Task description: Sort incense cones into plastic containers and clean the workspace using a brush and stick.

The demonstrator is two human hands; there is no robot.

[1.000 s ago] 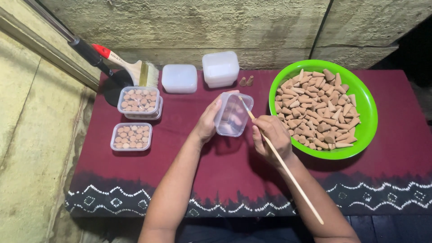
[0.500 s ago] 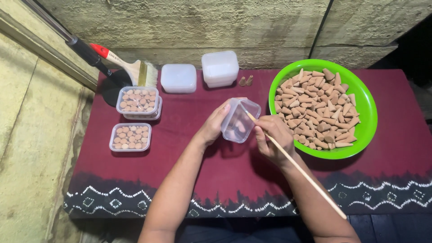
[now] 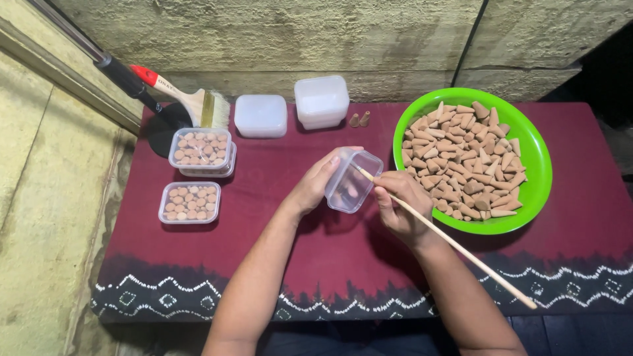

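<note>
1. The left hand (image 3: pixel 315 186) is clamped on a small clear plastic container (image 3: pixel 353 180), thumb along its upper edge and fingers behind it, holding it tilted above the surface (image 3: pixel 264 257), which is covered by a dark red cloth.
2. The right hand (image 3: pixel 401 206), just to the right of that container, is closed around a long thin wooden stick (image 3: pixel 455 244). The stick's upper tip reaches the container's open mouth; its other end runs down and to the right, past the wrist toward the near edge of the cloth.
3. Just beyond the right hand sits a bright green bowl (image 3: pixel 535 153) filled with brownish cone-shaped pieces (image 3: pixel 465 161), lying in a loose heap.
4. Well to the left of the left hand stand two clear containers packed with cones set upright: one nearer (image 3: pixel 190 202), one farther (image 3: pixel 201 150), the farther one apparently sitting on another container.
5. Beyond both hands, near the wall, are a white lidded box (image 3: pixel 261 115), a stack of white containers (image 3: pixel 322 101) and two loose cones (image 3: pixel 359 120) standing just beside the stack.
6. Far left of the left hand, a paintbrush (image 3: pixel 191 100) with a red and wooden handle lies by the wall.
</note>
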